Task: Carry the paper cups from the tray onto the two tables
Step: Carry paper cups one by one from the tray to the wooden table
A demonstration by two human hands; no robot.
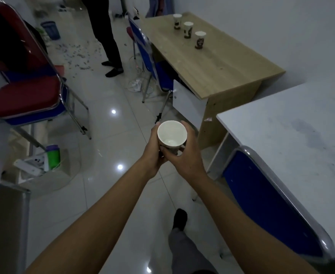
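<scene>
I hold an empty white paper cup [172,135] upright in front of me, above the tiled floor. My left hand [154,150] wraps its left side and my right hand [186,153] cups its right side and base. Three more paper cups [188,29] stand in a row on the far end of the wooden table [212,64]. The white table [301,131] lies closer, to my right. The tray is out of view.
Blue chairs stand at the wooden table [143,46] and at the white table [271,204]. Stacked red chairs [28,95] are on the left. Another person's legs [107,36] stand ahead. Cables [137,84] and scattered debris lie on the floor.
</scene>
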